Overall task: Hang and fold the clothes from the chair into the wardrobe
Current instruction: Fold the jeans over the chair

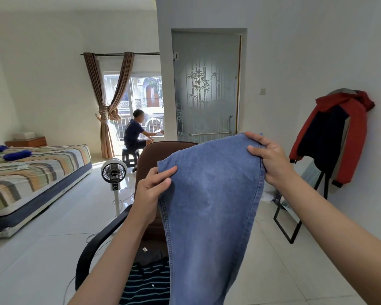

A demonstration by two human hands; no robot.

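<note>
The room is a tiled bedroom with a bed (pixel 37 172) along the left side, a curtained window (pixel 139 93) at the back where another person (pixel 134 133) sits on a stool, and a frosted glass door (pixel 207 84) in the middle. No wardrobe is in view, so nothing here shows any garment put away yet.

Near the right wall a red and navy jacket (pixel 332 137) hangs over a dark stand. A small white fan (pixel 114 170) stands on the floor between the bed and the chair.

The brown chair (pixel 158 150) sits straight ahead, its black armrest curving down on the left side. On its seat lie a striped shirt (pixel 147 282) and a darker garment (pixel 152 256) above it (both untouched, by the look of it).

The jeans (pixel 209 208) are held up in the air over the chair, hanging down from both hands. The left hand (pixel 154 186) pinches the near edge, thumb on the front of the cloth and fingers behind. The right hand (pixel 266 159) grips the upper far edge with its fingers curled over the seam.

My guess is the task is at an early stage: the jeans are only just being picked up or straightened for folding, and at least two pieces remain on the seat.
</note>
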